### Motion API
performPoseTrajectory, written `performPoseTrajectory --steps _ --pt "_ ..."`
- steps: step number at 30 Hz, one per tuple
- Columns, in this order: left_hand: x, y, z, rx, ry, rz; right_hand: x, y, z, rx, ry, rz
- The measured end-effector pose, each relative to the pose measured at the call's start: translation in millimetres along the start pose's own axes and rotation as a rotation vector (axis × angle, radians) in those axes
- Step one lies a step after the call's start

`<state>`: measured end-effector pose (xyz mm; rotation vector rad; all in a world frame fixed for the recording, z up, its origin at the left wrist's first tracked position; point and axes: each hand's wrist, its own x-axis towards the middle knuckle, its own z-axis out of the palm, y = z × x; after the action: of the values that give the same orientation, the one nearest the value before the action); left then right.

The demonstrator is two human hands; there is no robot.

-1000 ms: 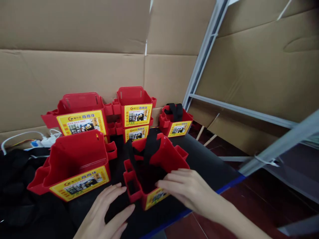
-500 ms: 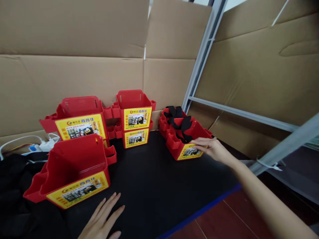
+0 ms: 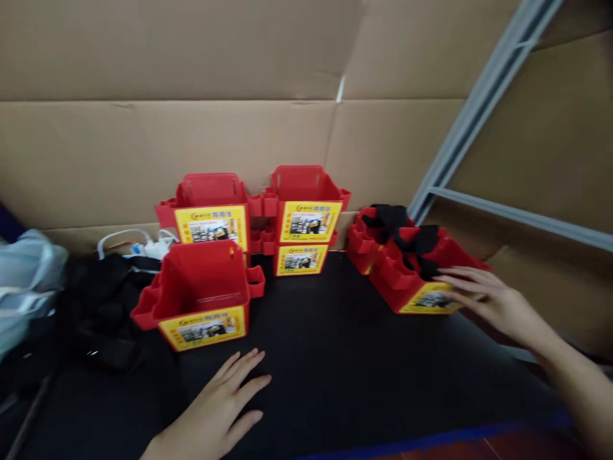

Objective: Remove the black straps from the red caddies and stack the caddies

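At the right, my right hand [image 3: 498,303] is at the front rim of a red plastic tool box [image 3: 443,252] with a yellow picture label. Its fingers are stretched out and somewhat apart, some above the rim and one before the label. Black straps [image 3: 421,243] lie in this box. Behind it stands a similar red box [image 3: 361,239], also holding black strap. My left hand [image 3: 220,396] is open over the black tabletop [image 3: 335,364], fingers spread and holding nothing. Just beyond it, a red tool box [image 3: 204,281] without straps stands with its label facing me.
Stacked red boxes [image 3: 309,220] and more red boxes [image 3: 211,204] stand by the cardboard wall [image 3: 239,134]. Black fabric [image 3: 100,306], a pale cloth-like bundle [image 3: 31,275] and white plugs with cable [image 3: 153,246] are at left. A grey metal frame [image 3: 479,115] rises at right.
The view has swung to the left, so everything sits further right in the picture. My right hand's fingers look looser and more stretched at the box rim. The left hand stays open.
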<state>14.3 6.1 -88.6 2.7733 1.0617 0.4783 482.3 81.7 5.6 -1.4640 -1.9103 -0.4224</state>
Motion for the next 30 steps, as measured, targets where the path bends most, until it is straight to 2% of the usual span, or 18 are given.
performPoseTrajectory --steps 2,3,5,7,8,9,10,11,13,16,18,22,26,30 --pt "-5.8 -1.0 -5.1 -0.035 0.094 0.017 -3.9 -4.6 18.2 -0.015 0.079 -0.067" --pt "-9.4 -3.3 -7.1 -0.044 0.208 0.003 -7.4 -15.0 28.4 -0.026 0.145 -0.073" --pt "-17.3 -11.9 -11.5 -0.026 0.579 -0.116 -14.8 -50.8 48.0 0.002 0.262 -0.027" --pt "-23.9 -25.7 -18.4 0.042 1.031 -0.363 -17.7 -98.3 65.7 0.146 0.081 -0.116" --pt "-26.1 -34.2 -23.1 0.066 1.215 -0.503 -15.9 -122.4 74.2 0.234 0.022 -0.198" --pt "-27.3 -43.3 -28.4 0.055 1.345 -0.626 -11.8 -144.9 82.8 0.311 -0.067 -0.249" --pt "-27.6 -52.6 -33.8 -0.003 1.413 -0.721 -5.6 -165.0 91.6 0.379 -0.168 -0.283" --pt "-27.1 -61.5 -38.8 -0.105 1.425 -0.785 2.3 -182.2 100.9 0.447 -0.257 -0.304" --pt "-24.8 -76.3 -45.8 -0.372 1.336 -0.836 20.0 -207.8 120.3 0.586 -0.372 -0.326" --pt "-21.8 -85.7 -46.0 -0.700 1.191 -0.847 41.1 -228.1 146.0 0.772 -0.432 -0.325" --pt "-21.4 -82.8 -41.5 -0.778 1.161 -0.843 46.5 -231.8 155.4 0.846 -0.433 -0.292" --pt "-19.0 -63.8 -30.8 -0.778 1.034 -0.823 33.5 -217.8 150.6 0.833 -0.329 -0.225" --pt "-7.2 -43.7 -24.3 -0.779 0.895 -0.743 0.2 -190.2 133.7 0.788 -0.252 -0.201" --pt "1.1 -33.1 -21.6 -0.752 0.807 -0.676 -25.6 -173.4 129.6 0.752 -0.215 -0.131"
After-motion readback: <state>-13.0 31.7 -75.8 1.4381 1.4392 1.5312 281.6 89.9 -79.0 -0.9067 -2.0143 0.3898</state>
